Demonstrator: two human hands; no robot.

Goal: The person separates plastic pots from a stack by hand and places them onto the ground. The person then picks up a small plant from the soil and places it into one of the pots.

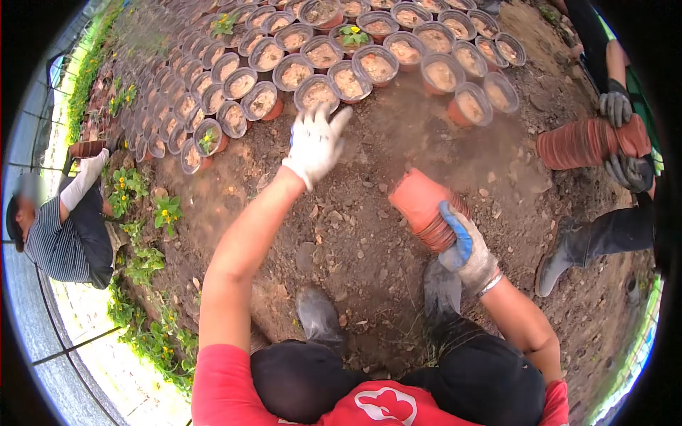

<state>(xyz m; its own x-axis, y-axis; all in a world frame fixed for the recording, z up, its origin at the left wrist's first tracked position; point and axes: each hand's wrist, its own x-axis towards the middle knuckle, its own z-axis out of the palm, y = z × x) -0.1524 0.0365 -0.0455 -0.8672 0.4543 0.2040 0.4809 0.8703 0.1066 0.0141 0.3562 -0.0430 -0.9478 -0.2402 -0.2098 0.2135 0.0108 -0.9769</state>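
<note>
My left hand [312, 145], in a white glove, reaches forward with its fingers stretched out and the thumb apart. Its fingertips are right at the near rim of a filled plastic pot [316, 92] in the front row. Lower and to the right, my right hand [469, 248], in a grey glove with a blue patch, is closed round a stack of nested terracotta-coloured plastic pots [423, 202]. The stack tilts up and left above the bare soil [362, 241].
Many filled pots [291, 71] stand packed ahead, a few with green plants. At the right, a person's gloved hands [616, 106] hold a long pot stack [579, 144]. Another person [71, 234] crouches at the left by yellow-flowered plants [128, 188]. My boots [318, 312] stand on soil.
</note>
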